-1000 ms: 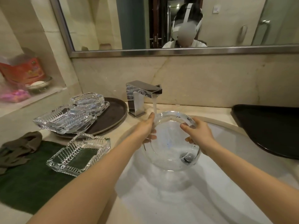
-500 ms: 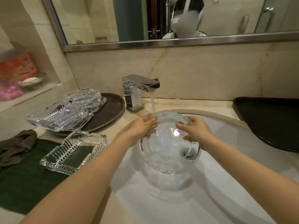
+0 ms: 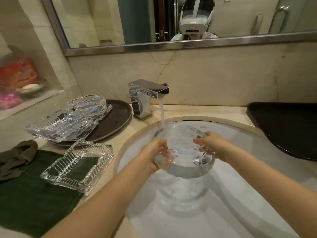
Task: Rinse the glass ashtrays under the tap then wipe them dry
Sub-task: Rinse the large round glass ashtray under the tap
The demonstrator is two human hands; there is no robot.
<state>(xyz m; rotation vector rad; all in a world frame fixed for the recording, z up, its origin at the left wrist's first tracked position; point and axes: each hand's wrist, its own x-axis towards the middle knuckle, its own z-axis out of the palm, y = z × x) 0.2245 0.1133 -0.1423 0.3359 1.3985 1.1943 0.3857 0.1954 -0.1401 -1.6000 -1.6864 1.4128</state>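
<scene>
two hands held the round clear glass ashtray (image 3: 184, 152) at the middle of the frame, over the white oval basin (image 3: 240, 169). my left hand (image 3: 155, 156) gripped its near left rim, fingers curled under the glass; my right hand (image 3: 211, 145) gripped the right rim, thumb over the edge. the stream from the square chrome tap (image 3: 147, 97), just above centre, struck the far rim and the dish looked nearly full of water.

to rinse it well, i judged i should tip the dish so the water poured out over the near edge, then turn it so the stream reached every part of the rim and the underside. wet glass this thick would likely be heavy and slippery, so i thought it best to keep both hands on it and stay low over the basin.

at the left of the frame, a square ribbed glass ashtray (image 3: 77, 166) sat on the dark green towel (image 3: 25, 203), with a crumpled grey-brown cloth (image 3: 17, 157) at the far left edge. above them, more glass ashtrays (image 3: 68, 122) were stacked on a round dark brown tray (image 3: 116, 117). whether any were already rinsed i could not tell.
</scene>
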